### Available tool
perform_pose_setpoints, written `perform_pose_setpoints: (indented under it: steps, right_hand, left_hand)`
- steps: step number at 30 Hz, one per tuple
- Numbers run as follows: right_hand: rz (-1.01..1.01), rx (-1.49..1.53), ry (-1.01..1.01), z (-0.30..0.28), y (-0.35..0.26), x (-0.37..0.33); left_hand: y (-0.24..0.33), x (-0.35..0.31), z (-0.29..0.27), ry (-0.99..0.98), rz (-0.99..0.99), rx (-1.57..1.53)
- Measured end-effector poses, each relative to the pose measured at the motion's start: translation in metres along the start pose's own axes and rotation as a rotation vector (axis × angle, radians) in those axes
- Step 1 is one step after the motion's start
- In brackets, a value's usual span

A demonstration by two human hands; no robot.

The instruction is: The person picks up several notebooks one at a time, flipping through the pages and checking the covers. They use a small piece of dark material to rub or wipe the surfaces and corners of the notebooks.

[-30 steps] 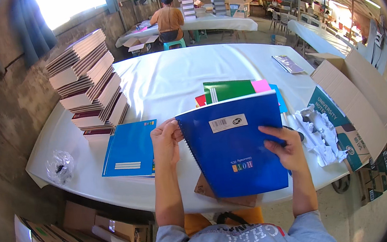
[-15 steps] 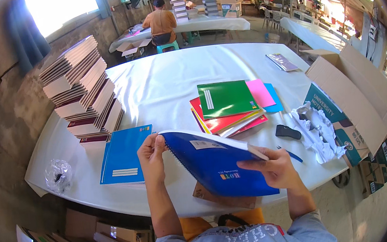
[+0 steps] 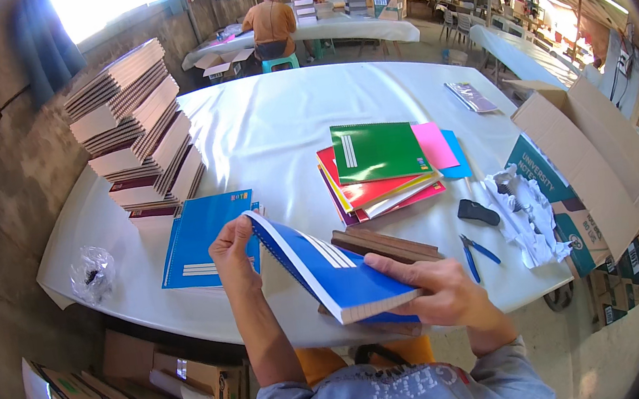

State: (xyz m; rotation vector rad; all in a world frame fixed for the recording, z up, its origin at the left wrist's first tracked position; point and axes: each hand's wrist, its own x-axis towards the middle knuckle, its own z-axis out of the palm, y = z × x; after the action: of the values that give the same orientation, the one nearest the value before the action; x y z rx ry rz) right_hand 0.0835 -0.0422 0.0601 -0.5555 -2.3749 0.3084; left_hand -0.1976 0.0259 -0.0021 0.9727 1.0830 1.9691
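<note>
I've got the dark blue notebook (image 3: 337, 281) in both hands, tilted above the near edge of the white-covered table (image 3: 272, 137). Left hand (image 3: 234, 254): fingers closed in a pinch on the far left corner at the spiral edge. Right hand (image 3: 446, 288): partly closed at the near right end, thumb on the cover, other fingers mostly hidden below. To the left I see a light blue notebook (image 3: 201, 242), a tall notebook stack (image 3: 137, 134) just beyond and a clear plastic bundle (image 3: 95, 273). Farther off, right of centre: green notebook (image 3: 379, 151) on top of a mixed pile. Brown bar (image 3: 385, 246) lies just beyond the held one. On the right: black object (image 3: 478, 213), blue-handled pliers (image 3: 486, 251), crumpled white paper (image 3: 534, 225), open carton (image 3: 590, 158).
</note>
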Motion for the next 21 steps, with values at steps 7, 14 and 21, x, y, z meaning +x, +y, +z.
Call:
perform_pose_setpoints:
  steps: [7, 14, 21]
  right_hand:
    - [0.095, 0.151, 0.246, 0.013, 0.019, 0.010]
    - [-0.087, -0.018, 0.132, 0.011, 0.004, 0.018]
    - [-0.101, -0.059, 0.069, 0.009, 0.002, 0.021]
  left_hand:
    - [0.003, -0.001, -0.011, -0.109, -0.176, -0.406]
    - [0.005, -0.007, -0.016, 0.011, -0.105, -0.190]
    - [0.001, -0.007, -0.018, 0.050, -0.048, -0.072]
